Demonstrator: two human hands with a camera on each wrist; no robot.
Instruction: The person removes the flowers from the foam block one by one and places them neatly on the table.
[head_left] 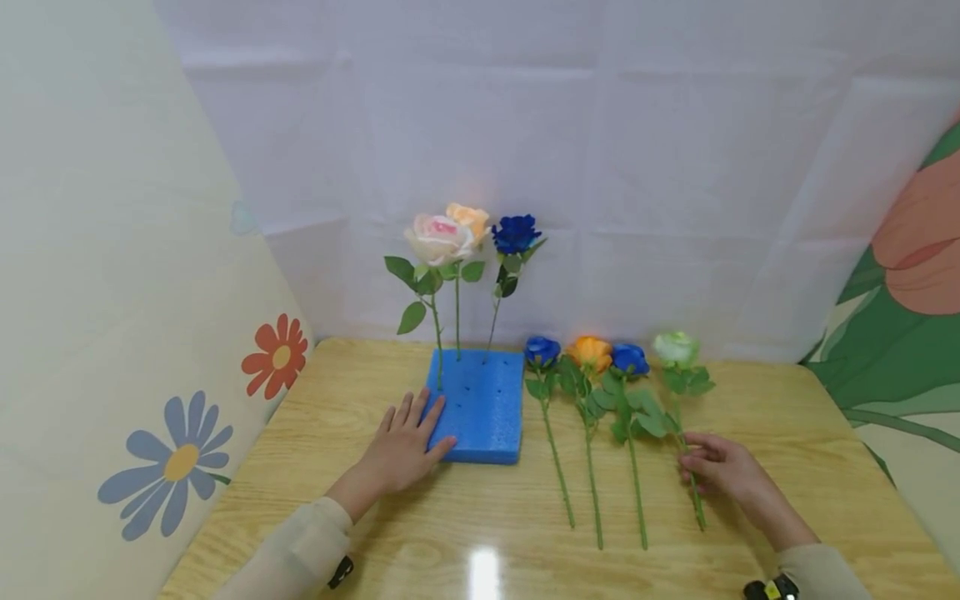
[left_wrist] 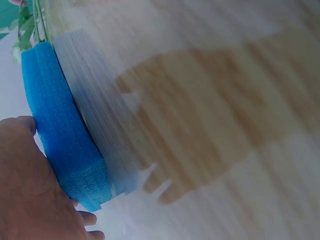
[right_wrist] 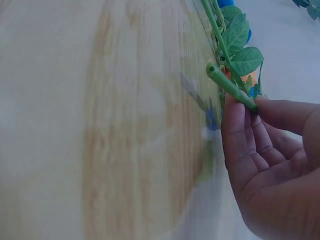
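My left hand [head_left: 401, 446] rests with fingers spread on the left edge of a blue foam block [head_left: 483, 425]. In the left wrist view its thumb touches the side of the foam block [left_wrist: 65, 120]. Three artificial roses stand upright in the block: a pale pink rose [head_left: 438, 239], a peach rose [head_left: 470, 218] and a dark blue rose [head_left: 516, 234]. On the right, my right hand [head_left: 723, 471] pinches the stem of a pale green rose [head_left: 677, 350] between thumb and fingers. The cut end of that green stem [right_wrist: 230, 87] shows in the right wrist view.
Between block and right hand lie a blue rose [head_left: 542, 351], an orange rose [head_left: 591, 354] and another blue rose [head_left: 629, 359], stems toward me. The wooden table [head_left: 375, 533] meets a white cloth backdrop [head_left: 600, 167]. Small holes dot the foam's top.
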